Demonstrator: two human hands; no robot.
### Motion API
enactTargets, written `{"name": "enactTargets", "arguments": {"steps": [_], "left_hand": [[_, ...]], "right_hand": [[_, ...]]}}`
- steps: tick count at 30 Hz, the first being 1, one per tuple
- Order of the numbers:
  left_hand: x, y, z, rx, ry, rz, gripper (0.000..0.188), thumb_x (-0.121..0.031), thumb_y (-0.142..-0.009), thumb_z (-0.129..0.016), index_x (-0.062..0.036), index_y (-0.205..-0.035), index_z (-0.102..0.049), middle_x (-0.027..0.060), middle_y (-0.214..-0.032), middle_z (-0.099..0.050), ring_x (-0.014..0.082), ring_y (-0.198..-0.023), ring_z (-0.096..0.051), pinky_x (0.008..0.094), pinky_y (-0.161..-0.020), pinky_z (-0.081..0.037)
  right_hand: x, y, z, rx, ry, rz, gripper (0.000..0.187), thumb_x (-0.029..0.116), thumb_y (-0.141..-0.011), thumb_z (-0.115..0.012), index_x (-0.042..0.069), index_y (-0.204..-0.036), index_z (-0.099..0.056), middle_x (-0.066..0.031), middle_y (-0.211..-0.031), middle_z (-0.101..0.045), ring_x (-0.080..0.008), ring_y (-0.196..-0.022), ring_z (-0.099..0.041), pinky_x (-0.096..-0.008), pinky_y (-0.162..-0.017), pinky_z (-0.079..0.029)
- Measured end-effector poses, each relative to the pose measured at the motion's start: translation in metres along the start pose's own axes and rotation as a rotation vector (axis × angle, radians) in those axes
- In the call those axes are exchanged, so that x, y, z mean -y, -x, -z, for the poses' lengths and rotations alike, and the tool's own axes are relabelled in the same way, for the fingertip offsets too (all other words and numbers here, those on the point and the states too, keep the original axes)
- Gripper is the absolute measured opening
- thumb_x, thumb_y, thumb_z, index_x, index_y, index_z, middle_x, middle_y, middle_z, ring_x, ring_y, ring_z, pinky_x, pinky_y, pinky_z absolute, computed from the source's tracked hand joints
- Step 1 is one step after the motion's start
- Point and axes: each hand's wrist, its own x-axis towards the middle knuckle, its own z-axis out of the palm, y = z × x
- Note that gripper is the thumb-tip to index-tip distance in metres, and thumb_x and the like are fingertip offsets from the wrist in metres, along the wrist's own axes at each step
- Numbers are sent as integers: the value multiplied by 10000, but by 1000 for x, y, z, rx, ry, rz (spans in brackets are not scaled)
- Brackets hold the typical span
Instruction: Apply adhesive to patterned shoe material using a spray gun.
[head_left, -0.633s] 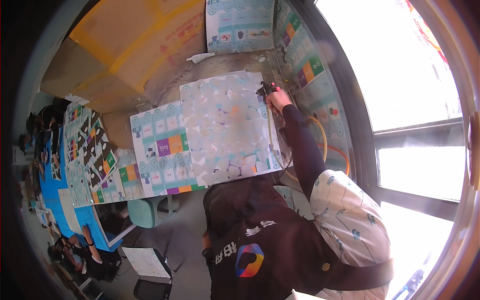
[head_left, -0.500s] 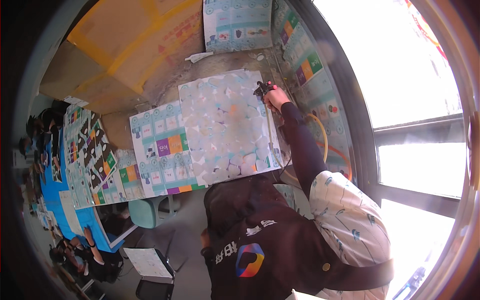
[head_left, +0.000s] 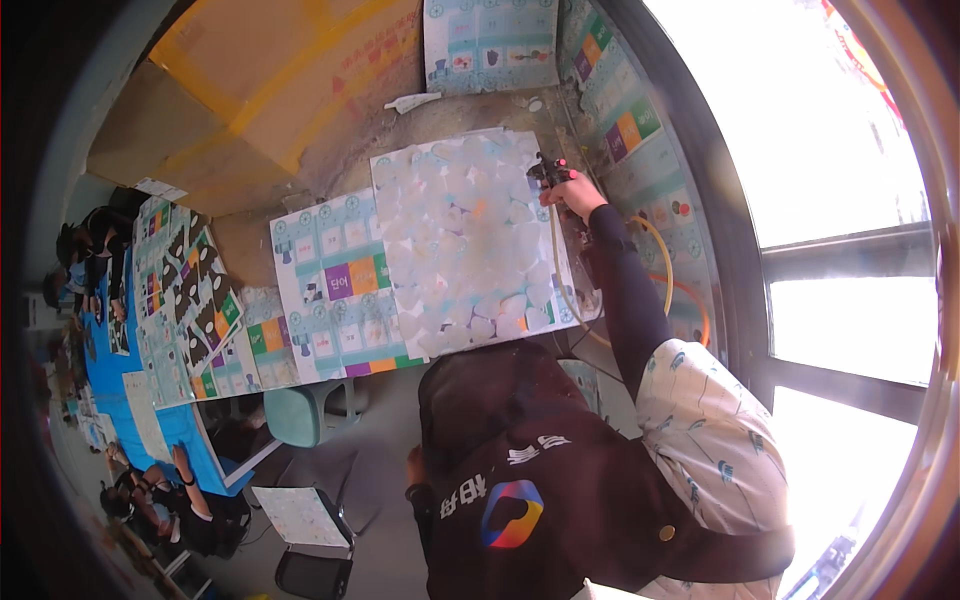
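Note:
In my right hand is a small dark spray gun with pink-red knobs, fingers closed round it. It is held over the far right edge of a large sheet covered with pale, irregular rounded pieces, some greyish and some bluish. A yellowish hose loops beside my right forearm. Under the sheet's left side lie printed paper sheets in teal, purple, orange and green. Of my left hand only a sliver shows beside my dark apron; its fingers are hidden.
Large taped cardboard stands behind the table, and printed sheets line the right wall by the bright window. Left are black-and-white cut sheets, a blue table with other people, a teal stool and a chair.
The whole view has shifted slightly to the right. My right hand keeps the spray gun at nearly the same place by the sheet's far right edge.

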Motion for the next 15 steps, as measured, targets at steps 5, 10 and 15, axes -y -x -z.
{"name": "enactTargets", "arguments": {"steps": [5, 10, 15], "left_hand": [[-10, -65, 33, -127, 404, 53, 186, -183, -903, -486, -10, -909, -555, 94, -820, -590, 158, -682, -571, 278, -587, -475], [-94, -120, 68, -162, 604, -43, 195, -153, -889, -535, -26, -1036, -526, 70, -872, -598, 113, -717, -569, 239, -575, -469], [-144, -153, 51, -211, 470, -24, 274, -136, -857, -547, 8, -1090, -529, 90, -868, -619, 144, -701, -591, 257, -622, -482]], "right_hand": [[-50, 67, 7, 48, 44, 171, 290, 30, -721, -532, 27, -1009, -498, -39, -863, -608, -158, -749, -572, -299, -532, -489], [-157, 133, 2, -192, 634, 208, 372, 107, -773, -577, 8, -1093, -414, -203, -918, -565, -361, -923, -558, -441, -759, -452], [-205, 157, -8, -263, 955, 69, 442, 67, -740, -591, 25, -1136, -400, -212, -1087, -495, -394, -1046, -492, -445, -842, -439]]}}
